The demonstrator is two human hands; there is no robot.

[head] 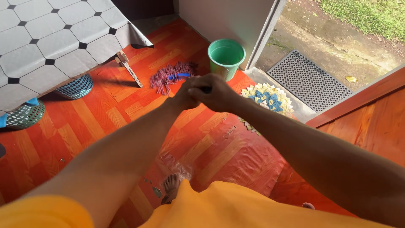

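My left hand (184, 96) and my right hand (217, 93) are both stretched out in front of me, clasped together around the dark end of a mop handle (206, 89), most of which is hidden behind them. The mop's head (171, 77), a bunch of pink and purple strings with a blue clip, lies on the orange wood-patterned floor (97, 114) just beyond my hands. A green bucket (226, 57) stands upright to the right of the mop head, by the doorway. My bare foot (171, 188) shows below.
A table with a grey tiled cloth (46, 46) fills the top left, with two mesh baskets (76, 87) beneath it. A patchwork round mat (268, 99) and a grey perforated doormat (308, 80) lie at the open door; a wooden door (367, 122) is at right.
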